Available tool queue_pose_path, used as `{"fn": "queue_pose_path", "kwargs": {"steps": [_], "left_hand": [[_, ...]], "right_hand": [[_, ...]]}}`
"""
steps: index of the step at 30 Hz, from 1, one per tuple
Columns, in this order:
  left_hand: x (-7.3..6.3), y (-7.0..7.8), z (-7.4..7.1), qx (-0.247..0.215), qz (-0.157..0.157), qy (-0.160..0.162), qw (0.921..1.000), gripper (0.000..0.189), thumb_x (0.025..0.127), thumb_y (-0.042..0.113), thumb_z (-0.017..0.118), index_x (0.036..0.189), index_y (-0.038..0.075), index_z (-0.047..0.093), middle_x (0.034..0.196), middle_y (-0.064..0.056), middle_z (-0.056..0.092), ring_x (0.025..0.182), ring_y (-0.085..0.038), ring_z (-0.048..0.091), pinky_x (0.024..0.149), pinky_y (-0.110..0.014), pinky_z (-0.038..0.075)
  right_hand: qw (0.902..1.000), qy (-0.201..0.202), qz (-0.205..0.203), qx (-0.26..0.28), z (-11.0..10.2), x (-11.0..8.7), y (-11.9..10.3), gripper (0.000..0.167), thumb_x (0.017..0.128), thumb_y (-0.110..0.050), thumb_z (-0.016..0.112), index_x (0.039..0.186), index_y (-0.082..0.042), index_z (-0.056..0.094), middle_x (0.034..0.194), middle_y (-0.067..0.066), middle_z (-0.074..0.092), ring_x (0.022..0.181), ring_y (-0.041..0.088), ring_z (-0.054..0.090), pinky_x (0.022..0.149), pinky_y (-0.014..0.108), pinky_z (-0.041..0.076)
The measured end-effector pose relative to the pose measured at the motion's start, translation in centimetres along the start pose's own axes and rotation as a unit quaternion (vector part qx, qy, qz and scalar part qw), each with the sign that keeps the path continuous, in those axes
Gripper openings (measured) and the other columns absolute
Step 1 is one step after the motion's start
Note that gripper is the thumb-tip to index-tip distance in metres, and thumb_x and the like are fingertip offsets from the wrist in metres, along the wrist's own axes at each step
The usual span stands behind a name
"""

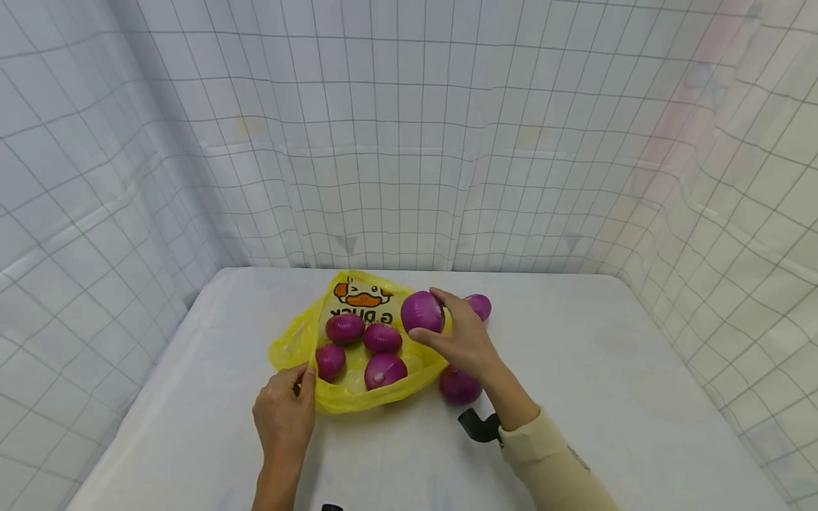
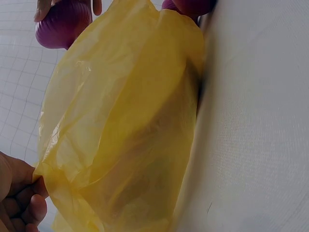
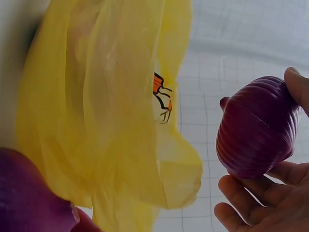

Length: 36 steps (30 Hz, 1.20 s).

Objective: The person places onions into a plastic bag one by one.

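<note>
A yellow plastic bag (image 1: 300,333) with a printed duck face lies mouth-up on the table, several purple onions inside, one of them an onion (image 1: 385,370) near the front rim. My left hand (image 1: 285,406) pinches the bag's near-left rim between thumb and finger. Above the bag's right side, my right hand (image 1: 463,339) holds a red onion (image 1: 422,312) between thumb and fingers; the right wrist view shows that onion (image 3: 258,128) raised clear of the bag. Outside the bag, an onion (image 1: 460,385) sits below my right wrist, and another onion (image 1: 479,306) is partly hidden behind the hand.
The white table (image 1: 562,341) carries the bag and onions. A white grid-patterned curtain (image 1: 396,142) surrounds its back and sides. A black strap-like piece (image 1: 479,426) sticks out at my right wrist.
</note>
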State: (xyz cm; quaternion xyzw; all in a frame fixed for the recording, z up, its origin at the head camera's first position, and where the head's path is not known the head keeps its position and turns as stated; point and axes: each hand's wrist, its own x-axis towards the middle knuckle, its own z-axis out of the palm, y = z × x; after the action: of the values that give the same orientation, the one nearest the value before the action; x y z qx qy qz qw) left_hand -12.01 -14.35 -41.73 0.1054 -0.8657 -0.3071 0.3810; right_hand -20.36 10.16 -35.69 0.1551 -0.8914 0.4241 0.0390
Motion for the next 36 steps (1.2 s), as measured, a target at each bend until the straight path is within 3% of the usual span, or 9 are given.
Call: {"fn": "queue_pose_path", "kwargs": {"steps": [10, 25, 36], "left_hand": [[0.0, -0.1, -0.1, 0.000, -0.001, 0.002, 1.0000, 0.011, 0.080, 0.004, 0.071, 0.089, -0.002, 0.074, 0.066, -0.011, 0.066, 0.057, -0.017, 0.047, 0.055, -0.028, 0.035], [0.0, -0.4, 0.1, 0.007, 0.002, 0.002, 1.0000, 0.011, 0.080, 0.006, 0.072, 0.088, -0.001, 0.074, 0.064, -0.010, 0.065, 0.055, -0.017, 0.046, 0.054, -0.029, 0.035], [0.0, -0.2, -0.2, 0.000, 0.011, 0.007, 0.9999, 0.008, 0.079, 0.002, 0.071, 0.086, -0.002, 0.074, 0.068, -0.011, 0.067, 0.056, -0.018, 0.050, 0.053, -0.029, 0.038]], "right_hand": [[0.9996, -0.026, -0.004, -0.004, 2.1, 0.5, -1.0, 0.081, 0.075, -0.048, 0.074, 0.143, -0.019, 0.041, 0.138, 0.007, 0.050, 0.123, 0.025, 0.050, 0.098, 0.046, 0.046], [0.9953, -0.058, -0.076, -0.015, 4.6, 1.2, -2.6, 0.081, 0.077, -0.047, 0.073, 0.142, -0.013, 0.041, 0.137, 0.006, 0.051, 0.123, 0.023, 0.049, 0.098, 0.040, 0.047], [0.9927, -0.096, -0.055, -0.047, 7.2, 2.4, -2.6, 0.080, 0.076, -0.049, 0.073, 0.141, -0.013, 0.042, 0.134, 0.004, 0.054, 0.118, 0.021, 0.053, 0.094, 0.038, 0.050]]}}
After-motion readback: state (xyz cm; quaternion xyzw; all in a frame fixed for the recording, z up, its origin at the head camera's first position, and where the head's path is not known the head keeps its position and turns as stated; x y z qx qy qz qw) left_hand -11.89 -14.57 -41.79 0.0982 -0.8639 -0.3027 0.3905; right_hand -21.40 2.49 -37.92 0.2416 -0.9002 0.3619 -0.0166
